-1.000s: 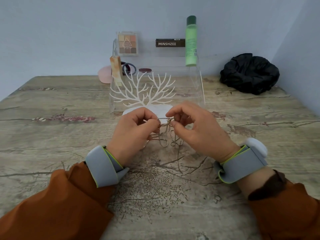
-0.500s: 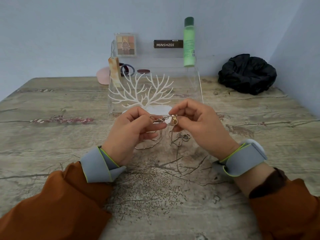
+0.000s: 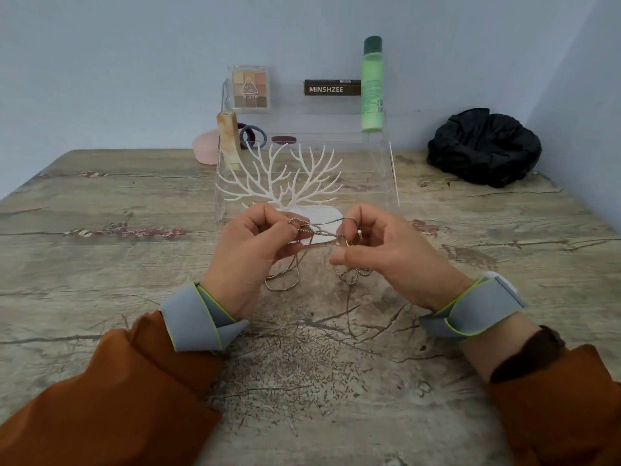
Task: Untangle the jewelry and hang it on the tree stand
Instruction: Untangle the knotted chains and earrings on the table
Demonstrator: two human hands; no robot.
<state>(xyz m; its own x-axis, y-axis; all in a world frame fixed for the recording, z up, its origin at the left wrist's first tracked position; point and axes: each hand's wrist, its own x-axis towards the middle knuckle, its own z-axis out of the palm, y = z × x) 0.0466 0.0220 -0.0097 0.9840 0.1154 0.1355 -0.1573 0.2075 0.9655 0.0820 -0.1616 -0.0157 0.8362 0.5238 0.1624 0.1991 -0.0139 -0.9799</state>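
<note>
Tangled chains [image 3: 317, 232] are pinched taut between left hand [image 3: 250, 252] and right hand [image 3: 391, 250] above a weathered wooden table [image 3: 100, 264]; the white tree stand [image 3: 285, 183] is seen at twelve o'clock, before pale blue walls [image 3: 134, 62].

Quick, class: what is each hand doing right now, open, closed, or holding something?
Left hand: closed, pinching the tangled chains.
Right hand: closed, pinching the same tangled chains at the other end.

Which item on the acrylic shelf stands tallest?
The green bottle with the dark cap, at the shelf's right end; it rises above the eyeshadow palette and brown box.
</note>
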